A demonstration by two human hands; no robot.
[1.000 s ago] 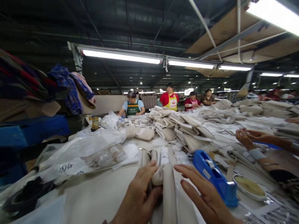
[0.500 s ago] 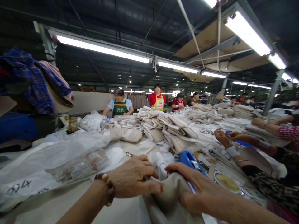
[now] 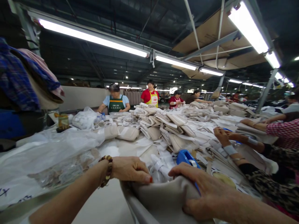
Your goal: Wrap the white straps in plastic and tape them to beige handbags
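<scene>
A beige, leather-like piece [image 3: 163, 197] spans the space between my hands, its upper edge raised and its surface curved. My left hand [image 3: 130, 169], with a beaded bracelet [image 3: 107, 170] at the wrist, pinches the piece's far left edge, thumb on the near side. On the right, my right hand [image 3: 198, 183] grips the other end, thumb in front and fingers behind the edge. Just beyond my right hand stands a blue tape dispenser [image 3: 183, 156]. Crumpled white wrapping [image 3: 161, 166] lies behind the piece, between both hands.
Folded beige pieces [image 3: 163, 123] are heaped mid-table. A clear plastic bag [image 3: 63, 155] covers the left side, near a jar [image 3: 63, 122]. At right, a co-worker's hands [image 3: 221, 137] reach in beside a round tape roll [image 3: 223, 179]. Other co-workers [image 3: 115, 101] stand across the table.
My left hand has moved left along the beige piece, and its edge now stretches wider between my hands. The right hand keeps its grip. The view has shifted slightly.
</scene>
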